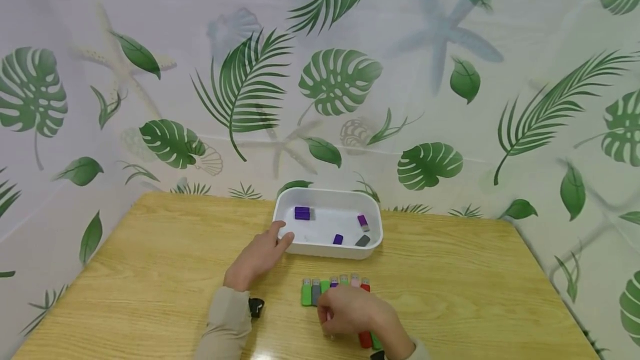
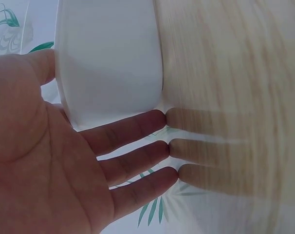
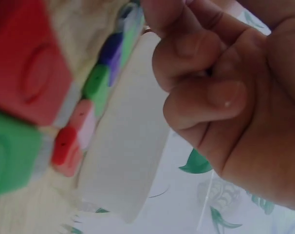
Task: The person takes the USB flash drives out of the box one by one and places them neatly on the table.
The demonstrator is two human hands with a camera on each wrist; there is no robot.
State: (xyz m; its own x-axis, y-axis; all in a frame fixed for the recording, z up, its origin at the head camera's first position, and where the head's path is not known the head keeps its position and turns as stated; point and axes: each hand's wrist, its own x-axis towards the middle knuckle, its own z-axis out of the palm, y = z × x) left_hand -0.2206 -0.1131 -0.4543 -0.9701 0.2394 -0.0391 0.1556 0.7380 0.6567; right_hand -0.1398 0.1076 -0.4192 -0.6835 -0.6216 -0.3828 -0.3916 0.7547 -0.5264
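My left hand (image 1: pixel 260 254) rests at the near left corner of a white plastic box (image 1: pixel 330 250). In the left wrist view its fingers lie nearly straight beside the box wall. Over a row of USB sticks my right hand (image 1: pixel 355 307) bends its fingers and pinches a pinkish USB stick (image 1: pixel 329 314), mostly hidden by the fingers. A green USB stick (image 1: pixel 306 293) and a grey USB stick (image 1: pixel 316 292) form the row's left end. Closer to me, a red USB stick (image 1: pixel 365 340) and a green USB stick (image 3: pixel 13 153) lie partly under the right hand.
Inside the box are purple USB sticks (image 1: pixel 302 213), a magenta one (image 1: pixel 362 222) and a grey one (image 1: pixel 363 241). The box stands at the back of the wooden table (image 1: pixel 450 282), before a leaf-patterned cloth (image 1: pixel 340 82).
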